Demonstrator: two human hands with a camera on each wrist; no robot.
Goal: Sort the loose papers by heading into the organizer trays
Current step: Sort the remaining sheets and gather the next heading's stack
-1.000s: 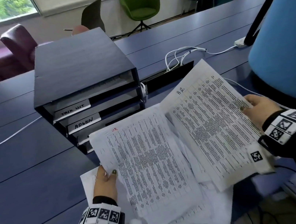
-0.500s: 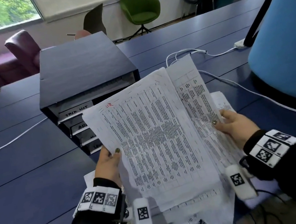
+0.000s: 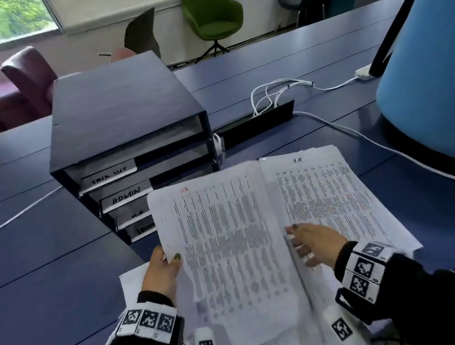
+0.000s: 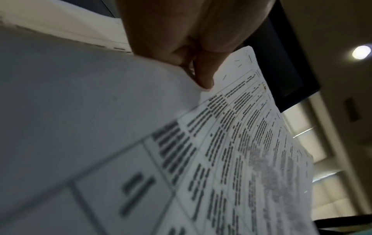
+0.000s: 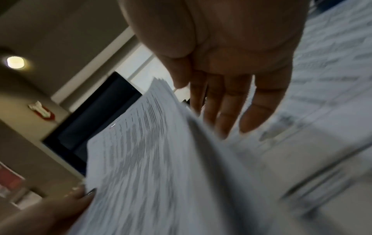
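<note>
My left hand (image 3: 167,265) pinches the left edge of a stack of printed sheets (image 3: 231,248) raised off the table; thumb on top, its top sheet has a red heading. The left wrist view shows the thumb (image 4: 203,76) on that stack (image 4: 231,143). To the right, a sheet headed "H.R" (image 3: 333,195) lies flat on the table. My right hand (image 3: 309,241) hovers over its left part with fingers straight, holding nothing; in the right wrist view its fingers (image 5: 227,111) are beside the stack's edge (image 5: 161,143). The dark organizer (image 3: 123,117) stands behind, trays labelled "TASK LIST", "ADMIN", "H.R" and one partly hidden.
More loose sheets (image 3: 137,286) lie under the stack near the table's front edge. White cables (image 3: 276,95) and a black cable box (image 3: 257,126) sit behind the papers. A large blue lamp shade (image 3: 434,61) stands at the right. Chairs line the far side.
My right hand has laid the H.R sheet flat on the table to the right and let it go. The left hand's stack has come down lower.
</note>
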